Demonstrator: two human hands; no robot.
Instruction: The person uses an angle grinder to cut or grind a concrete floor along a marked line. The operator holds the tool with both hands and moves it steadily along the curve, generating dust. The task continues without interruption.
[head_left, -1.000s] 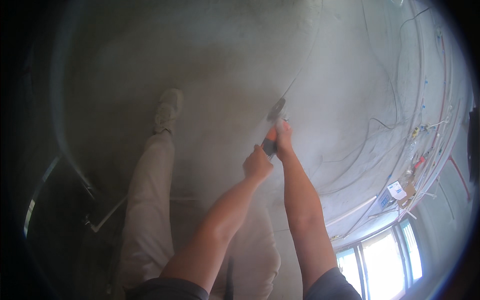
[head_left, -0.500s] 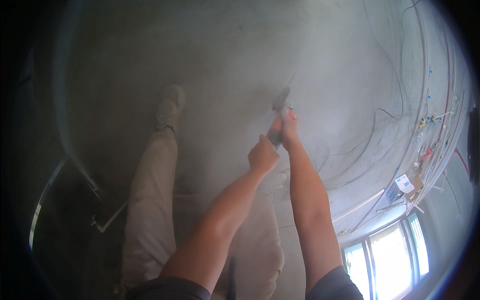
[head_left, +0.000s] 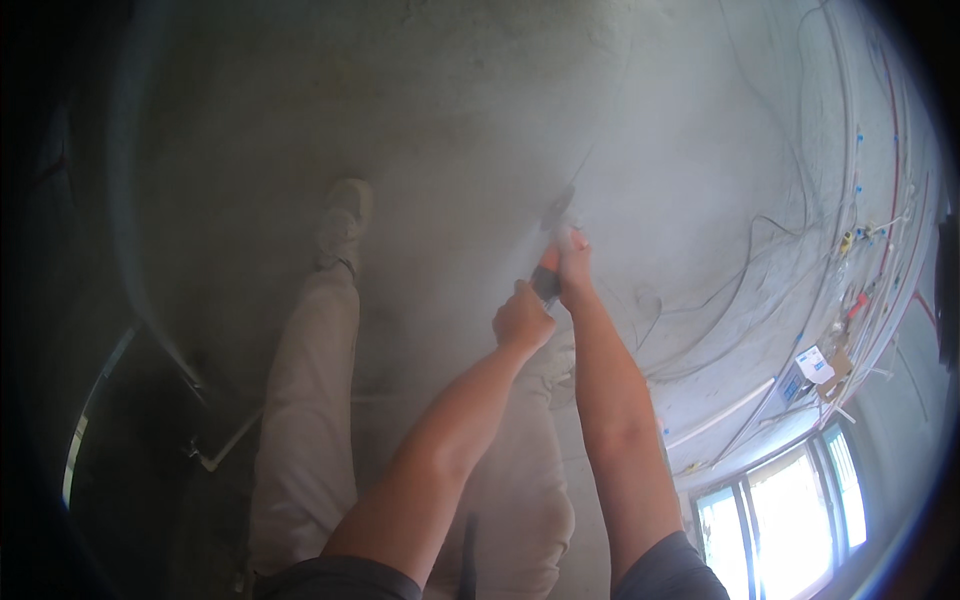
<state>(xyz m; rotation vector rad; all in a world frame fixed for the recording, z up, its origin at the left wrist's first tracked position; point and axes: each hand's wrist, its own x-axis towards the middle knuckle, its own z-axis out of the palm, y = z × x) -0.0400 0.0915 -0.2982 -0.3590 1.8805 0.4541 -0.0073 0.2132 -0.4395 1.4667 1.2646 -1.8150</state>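
Note:
An angle grinder [head_left: 547,278] with an orange and dark body is gripped in both of my hands. My left hand [head_left: 522,317] wraps round its rear end, and my right hand [head_left: 574,264] closes round the front part near the head. The dark disc [head_left: 558,207] meets the grey concrete floor [head_left: 460,120], where a thin cut line [head_left: 584,160] runs on away from me. Pale dust hangs thickly about the disc and blurs its edge. The contact point itself is hard to make out.
My left leg reaches forward, its shoe [head_left: 344,212] left of the grinder. Cables [head_left: 750,260] curve over the floor at right. Beyond lie long pipes [head_left: 893,150], a white box [head_left: 814,364] and cardboard [head_left: 838,372]. A bright window [head_left: 790,510] is at lower right; a bent pipe [head_left: 212,463] at left.
The grinder and both hands have shifted slightly, toward the left and nearer to me. Dust has spread more over the disc and along the line.

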